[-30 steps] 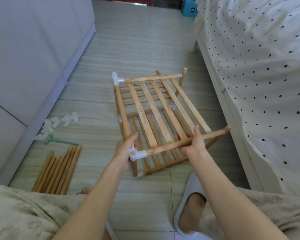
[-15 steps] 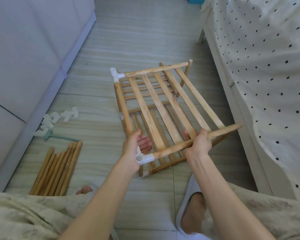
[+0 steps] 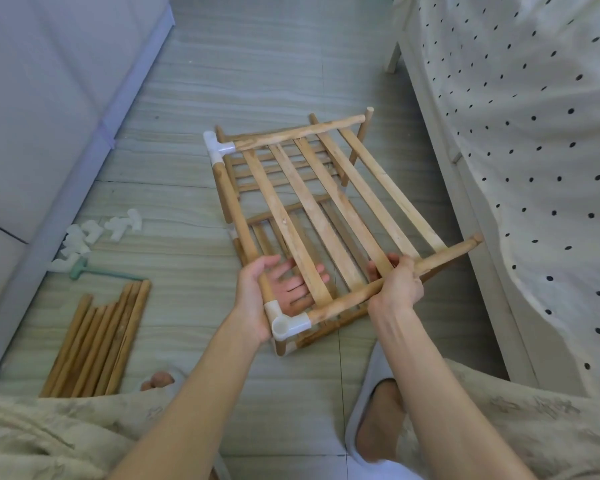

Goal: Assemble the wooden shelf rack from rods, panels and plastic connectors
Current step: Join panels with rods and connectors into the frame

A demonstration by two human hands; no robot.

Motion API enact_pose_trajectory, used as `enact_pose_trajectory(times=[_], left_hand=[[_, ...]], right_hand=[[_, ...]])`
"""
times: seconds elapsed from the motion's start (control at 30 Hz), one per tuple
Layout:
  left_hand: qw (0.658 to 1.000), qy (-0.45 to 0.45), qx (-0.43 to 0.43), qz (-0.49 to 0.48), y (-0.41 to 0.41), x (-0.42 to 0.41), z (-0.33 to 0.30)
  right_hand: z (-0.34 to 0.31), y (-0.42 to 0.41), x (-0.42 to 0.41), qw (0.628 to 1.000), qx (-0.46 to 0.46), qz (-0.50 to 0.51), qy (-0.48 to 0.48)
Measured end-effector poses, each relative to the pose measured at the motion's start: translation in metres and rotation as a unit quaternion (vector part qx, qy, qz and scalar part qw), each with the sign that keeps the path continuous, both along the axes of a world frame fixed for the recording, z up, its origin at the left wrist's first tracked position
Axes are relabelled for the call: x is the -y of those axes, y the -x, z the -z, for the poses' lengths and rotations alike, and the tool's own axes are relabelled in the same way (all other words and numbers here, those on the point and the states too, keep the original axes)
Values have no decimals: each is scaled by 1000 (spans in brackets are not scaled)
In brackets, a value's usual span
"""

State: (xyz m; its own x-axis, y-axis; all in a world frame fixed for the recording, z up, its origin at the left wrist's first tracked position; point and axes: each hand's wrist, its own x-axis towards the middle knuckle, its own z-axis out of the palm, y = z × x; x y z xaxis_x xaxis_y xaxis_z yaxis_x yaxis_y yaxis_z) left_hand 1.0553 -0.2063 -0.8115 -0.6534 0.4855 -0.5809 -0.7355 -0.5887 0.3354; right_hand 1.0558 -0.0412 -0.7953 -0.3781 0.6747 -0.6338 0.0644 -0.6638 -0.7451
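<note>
Above the tiled floor (image 3: 222, 81) we hold the half-built rack (image 3: 312, 216) tilted, its slats running away from us toward the bed (image 3: 534, 133). Our left hand (image 3: 274, 289) lies spread, palm up, under the near slats beside the white corner connector (image 3: 288, 325); our right hand (image 3: 397, 289) curls around the near cross rod (image 3: 392, 284), whose right end looks bare. Spare rods (image 3: 97, 337) and loose connectors (image 3: 94, 237) lie well to our left, nearer the left hand, so it probably fetches next.

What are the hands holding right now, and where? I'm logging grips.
Both hold the shelf rack: the right hand grips its near front rod; the left hand supports it under the slats beside the corner connector.
</note>
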Motion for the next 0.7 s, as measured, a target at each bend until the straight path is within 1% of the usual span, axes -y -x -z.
enact_pose_trajectory(times=[0.23,0.4,0.57,0.7], left_hand=[[997,75,-13,-21,-2,-8,3],[994,108,-19,-26,-2,-11,4],[993,114,-12,-36,-3,-10,0],[997,78,-2,-29,-4,-9,-4]], right_hand=[[3,-2,1,1000,9,12,-4],[5,-3,3,1000,15,15,-5],[1,1,6,1000,22,7,0],[-1,1,6,1000,22,-3,9]])
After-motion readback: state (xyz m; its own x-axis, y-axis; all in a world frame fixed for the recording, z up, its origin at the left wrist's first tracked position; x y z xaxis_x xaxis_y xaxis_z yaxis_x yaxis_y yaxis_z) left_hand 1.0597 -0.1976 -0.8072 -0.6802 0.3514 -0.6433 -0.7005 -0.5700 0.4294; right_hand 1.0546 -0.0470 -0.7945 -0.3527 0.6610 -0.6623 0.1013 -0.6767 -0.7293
